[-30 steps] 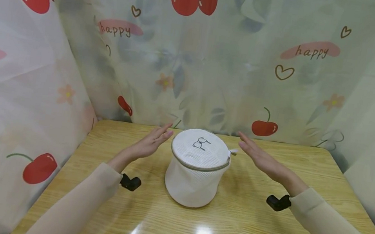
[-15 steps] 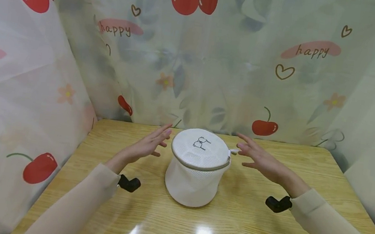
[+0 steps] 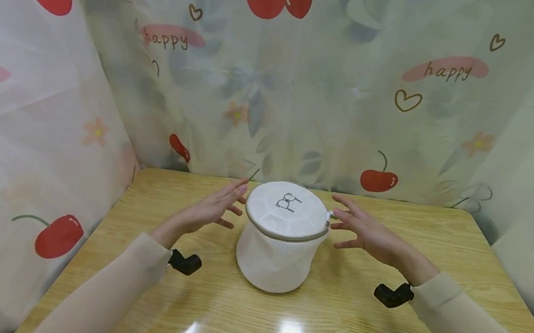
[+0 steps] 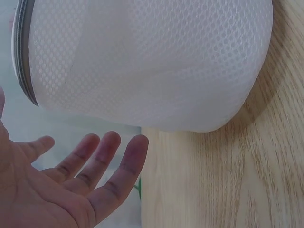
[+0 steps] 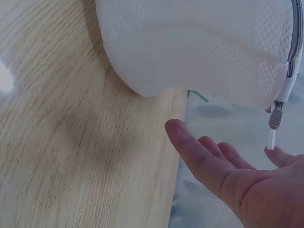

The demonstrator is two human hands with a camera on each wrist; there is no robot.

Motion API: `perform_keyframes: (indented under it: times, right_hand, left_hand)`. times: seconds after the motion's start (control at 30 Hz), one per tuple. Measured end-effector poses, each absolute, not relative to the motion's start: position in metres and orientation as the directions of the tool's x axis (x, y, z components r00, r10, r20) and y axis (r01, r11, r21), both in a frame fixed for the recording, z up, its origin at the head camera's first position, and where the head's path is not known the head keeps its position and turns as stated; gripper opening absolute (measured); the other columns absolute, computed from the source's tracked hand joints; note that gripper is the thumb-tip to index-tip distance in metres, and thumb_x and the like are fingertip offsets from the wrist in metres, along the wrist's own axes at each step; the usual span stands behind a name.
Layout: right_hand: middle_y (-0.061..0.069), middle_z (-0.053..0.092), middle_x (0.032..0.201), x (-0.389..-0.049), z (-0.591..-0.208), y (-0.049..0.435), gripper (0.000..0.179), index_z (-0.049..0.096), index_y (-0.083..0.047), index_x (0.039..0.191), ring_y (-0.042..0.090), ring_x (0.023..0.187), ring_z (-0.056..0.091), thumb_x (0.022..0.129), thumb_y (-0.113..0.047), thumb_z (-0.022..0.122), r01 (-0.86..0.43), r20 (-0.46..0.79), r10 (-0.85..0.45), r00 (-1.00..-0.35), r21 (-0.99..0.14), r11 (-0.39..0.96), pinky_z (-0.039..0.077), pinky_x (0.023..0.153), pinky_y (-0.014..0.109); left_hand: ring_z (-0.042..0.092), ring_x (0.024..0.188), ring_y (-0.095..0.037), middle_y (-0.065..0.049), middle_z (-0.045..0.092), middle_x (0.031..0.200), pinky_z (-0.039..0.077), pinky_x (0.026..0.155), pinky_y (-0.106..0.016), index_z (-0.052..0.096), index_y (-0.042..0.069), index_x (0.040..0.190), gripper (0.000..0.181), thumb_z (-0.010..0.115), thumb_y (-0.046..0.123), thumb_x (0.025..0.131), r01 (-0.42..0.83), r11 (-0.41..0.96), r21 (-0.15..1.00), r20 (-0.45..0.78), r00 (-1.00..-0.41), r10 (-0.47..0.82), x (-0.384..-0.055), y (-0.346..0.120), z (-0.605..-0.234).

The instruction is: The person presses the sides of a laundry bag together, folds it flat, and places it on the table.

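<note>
- Mesh laundry bag [image 3: 275, 260]: upright on table [image 3: 343, 317], centre of frame.
- Left hand [image 3: 206, 212], right hand [image 3: 375, 235]: flank the bag; fingers spread, grip wide, holding nothing.
- Change: fingers have parted, right hand nearer; spacing appears to suit the bag.

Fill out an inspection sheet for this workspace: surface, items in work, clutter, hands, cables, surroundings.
Surface: wood-grain table, glossy, with two bright reflections on its near part.
Items in work: white mesh bag standing upright between the hands, top in place with a black line drawing on it; zipper pull hanging off the rim on the right-hand side.
Clutter: nothing seen.
Left hand: fingers spread beside the bag, not gripping it.
Right hand: fingers spread, one fingertip at the zipper pull; contact unclear.
Cables: nothing seen.
Surroundings: cloth behind and at both sides, printed with cherries, hearts and "happy".
</note>
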State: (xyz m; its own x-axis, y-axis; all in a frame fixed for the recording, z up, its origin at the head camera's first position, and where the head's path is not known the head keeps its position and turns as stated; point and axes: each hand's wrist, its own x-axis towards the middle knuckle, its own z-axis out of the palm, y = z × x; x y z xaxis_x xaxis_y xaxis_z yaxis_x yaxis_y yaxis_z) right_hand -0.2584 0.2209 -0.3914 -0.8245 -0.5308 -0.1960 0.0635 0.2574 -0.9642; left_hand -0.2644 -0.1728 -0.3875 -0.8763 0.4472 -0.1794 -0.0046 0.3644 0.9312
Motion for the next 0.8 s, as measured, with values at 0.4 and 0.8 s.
perform_keyframes:
  times: [0.4, 0.8]
  right_hand:
    - [0.021, 0.023, 0.167, -0.258, -0.393, 0.217, 0.068, 0.01, -0.029, 0.168, 0.049, 0.15, 0.028, 0.112, -0.039, 0.046, 0.051, -0.178, -0.574, -0.799, -0.972, 0.23, 0.051, 0.102, 0.061]
    - [0.024, 0.017, 0.168, -0.26, -0.397, 0.211, 0.07, 0.007, -0.023, 0.169, 0.053, 0.149, 0.026, 0.113, -0.034, 0.047, 0.072, -0.166, -0.612, -0.774, -0.982, 0.175, 0.047, 0.102, 0.067]
  left_hand:
    - [0.049, 0.135, -0.04, -0.019, 0.04, 0.152, 0.057, 0.095, -0.053, 0.011, 0.03, 0.168, 0.072, 0.034, 0.063, 0.109, -0.026, 0.357, 0.934, -0.205, -0.856, 0.474, -0.258, -0.163, -0.385]
    - [0.052, 0.132, -0.04, -0.02, 0.042, 0.15, 0.059, 0.093, -0.051, 0.007, 0.032, 0.168, 0.073, 0.035, 0.063, 0.108, -0.069, 0.304, 0.95, -0.214, -0.854, 0.474, -0.252, -0.162, -0.391]
